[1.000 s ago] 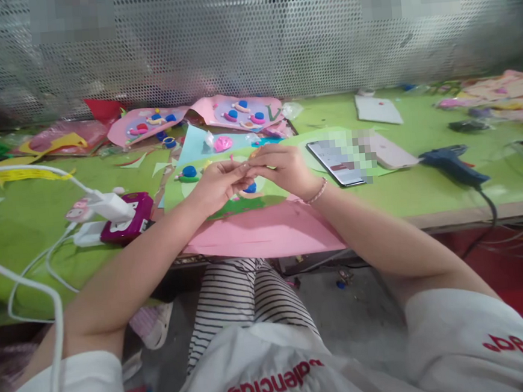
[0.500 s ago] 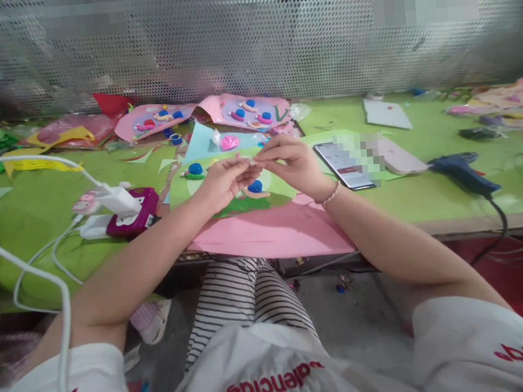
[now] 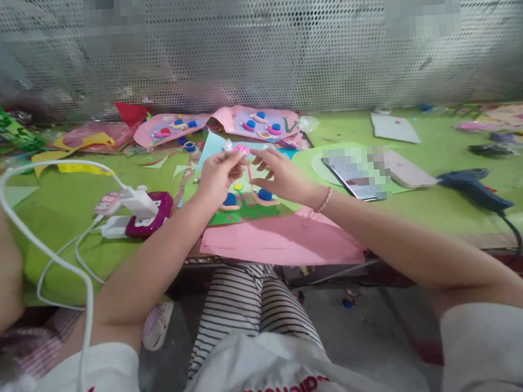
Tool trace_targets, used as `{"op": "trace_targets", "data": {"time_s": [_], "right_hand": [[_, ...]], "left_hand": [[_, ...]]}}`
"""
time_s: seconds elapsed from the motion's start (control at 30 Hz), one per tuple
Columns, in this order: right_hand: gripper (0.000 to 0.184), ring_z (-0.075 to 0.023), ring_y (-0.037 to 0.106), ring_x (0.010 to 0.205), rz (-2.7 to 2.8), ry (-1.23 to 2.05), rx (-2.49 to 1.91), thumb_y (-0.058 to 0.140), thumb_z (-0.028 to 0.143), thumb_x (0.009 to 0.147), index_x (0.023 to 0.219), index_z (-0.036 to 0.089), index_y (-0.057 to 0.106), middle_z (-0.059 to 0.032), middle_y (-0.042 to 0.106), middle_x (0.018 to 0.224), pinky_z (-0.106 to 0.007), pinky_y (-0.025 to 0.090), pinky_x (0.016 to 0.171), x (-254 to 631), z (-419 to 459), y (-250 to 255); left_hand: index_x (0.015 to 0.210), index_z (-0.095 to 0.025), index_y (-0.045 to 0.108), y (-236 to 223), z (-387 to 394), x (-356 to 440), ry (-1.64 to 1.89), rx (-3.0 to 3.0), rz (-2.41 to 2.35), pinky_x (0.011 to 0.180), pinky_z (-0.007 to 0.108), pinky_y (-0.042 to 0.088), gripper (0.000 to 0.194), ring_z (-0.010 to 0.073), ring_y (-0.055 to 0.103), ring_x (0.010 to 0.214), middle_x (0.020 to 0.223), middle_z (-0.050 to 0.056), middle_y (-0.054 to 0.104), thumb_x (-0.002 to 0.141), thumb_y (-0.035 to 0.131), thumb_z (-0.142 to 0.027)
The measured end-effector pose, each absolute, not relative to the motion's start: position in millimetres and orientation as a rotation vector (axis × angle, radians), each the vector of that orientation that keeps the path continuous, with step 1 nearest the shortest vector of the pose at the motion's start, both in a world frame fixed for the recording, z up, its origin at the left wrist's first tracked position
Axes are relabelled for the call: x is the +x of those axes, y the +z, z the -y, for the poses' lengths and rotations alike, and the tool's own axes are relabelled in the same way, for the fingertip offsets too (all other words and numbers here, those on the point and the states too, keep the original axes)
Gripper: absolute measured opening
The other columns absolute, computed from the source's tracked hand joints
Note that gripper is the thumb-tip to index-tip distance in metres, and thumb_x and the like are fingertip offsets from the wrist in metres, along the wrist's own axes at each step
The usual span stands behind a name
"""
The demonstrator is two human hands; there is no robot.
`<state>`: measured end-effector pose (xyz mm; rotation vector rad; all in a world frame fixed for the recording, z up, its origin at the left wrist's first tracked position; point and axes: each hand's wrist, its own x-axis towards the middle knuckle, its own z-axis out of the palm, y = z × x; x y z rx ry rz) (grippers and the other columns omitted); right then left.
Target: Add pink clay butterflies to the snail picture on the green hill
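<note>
Two hands work close above the card: on the left hand (image 3: pixel 224 176), thumb and forefinger look nearly together at the tips, but whether they are clamped on anything cannot be told from here. The right hand (image 3: pixel 282 175) has its thumb and forefinger well apart, forefinger stretched toward the left tips, thumb lower down. In line with those left tips shows a bright pink lump (image 3: pixel 242 150), its contact with them unclear. The sensible play here: keep the left tips steady, let the right come in lightly, and squeeze nothing flat.

Straight below, the green card (image 3: pixel 250 212) carries a thin pink strip (image 3: pixel 249 173) between the hands, a small yellow piece (image 3: pixel 238 187) and a blue-capped figure (image 3: pixel 265 194) right by the right hand. Low knuckles could smudge any of these, so wrists up, ideally, with the fingertips alone dropping in.

Nearer the body, a pink sheet (image 3: pixel 283 238) reaches over the bench edge; a forearm dragged here might shift the card. Out left, a white cable (image 3: pixel 61 260) loops across the left sleeve in view, a likely snag. Out right lie the phone (image 3: pixel 346 171) and, farther off, a glue gun (image 3: pixel 473 188).
</note>
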<state>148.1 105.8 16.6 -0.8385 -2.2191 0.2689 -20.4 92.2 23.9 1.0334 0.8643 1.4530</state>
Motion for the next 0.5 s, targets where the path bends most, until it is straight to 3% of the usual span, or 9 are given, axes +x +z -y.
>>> {"op": "trace_targets", "data": {"time_s": [0.1, 0.23, 0.37, 0.5], "right_hand": [[0.023, -0.0170, 0.060, 0.082, 2.370, 0.160, -0.932, 0.055, 0.015, 0.083, 0.103, 0.013, 0.066, -0.0123, 0.059, 0.100, -0.036, 0.053, 0.077, 142, -125, 16], [0.027, -0.0193, 0.060, 0.081, 2.502, 0.121, -0.995, 0.061, 0.011, 0.077, 0.103, 0.009, 0.068, -0.0144, 0.061, 0.095, -0.039, 0.051, 0.081, 125, -159, 15], [0.041, -0.0180, 0.059, 0.088, 2.650, 0.157, -0.872, 0.068, 0.000, 0.063, 0.100, 0.018, 0.071, -0.0092, 0.062, 0.097, -0.034, 0.048, 0.086, 103, -182, 10], [0.013, -0.0178, 0.057, 0.079, 2.681, 0.167, -0.796, 0.071, 0.010, 0.065, 0.077, 0.016, 0.073, -0.0080, 0.064, 0.084, -0.032, 0.046, 0.080, 88, -190, 4]], "left_hand": [[0.061, -0.017, 0.059, 24, -104, -28, 1.632, 0.985, -0.881, 0.051, 0.013, 0.041, 0.024, 0.0008, 0.050, 0.046, 0.056, -0.006, 0.059, 0.078, 0.073, -0.029], [0.056, -0.017, 0.053, 21, -116, -34, 1.685, 0.939, -0.916, 0.044, 0.013, 0.035, 0.035, 0.0008, 0.044, 0.040, 0.047, -0.008, 0.050, 0.078, 0.072, -0.037], [0.052, -0.017, 0.050, 20, -116, -35, 1.664, 0.933, -0.933, 0.040, 0.015, 0.032, 0.041, 0.0018, 0.041, 0.037, 0.042, -0.008, 0.045, 0.079, 0.069, -0.042], [0.054, -0.016, 0.054, 21, -113, -34, 1.642, 0.948, -0.923, 0.044, 0.014, 0.035, 0.036, 0.0019, 0.045, 0.040, 0.046, -0.006, 0.051, 0.078, 0.072, -0.035]]}}
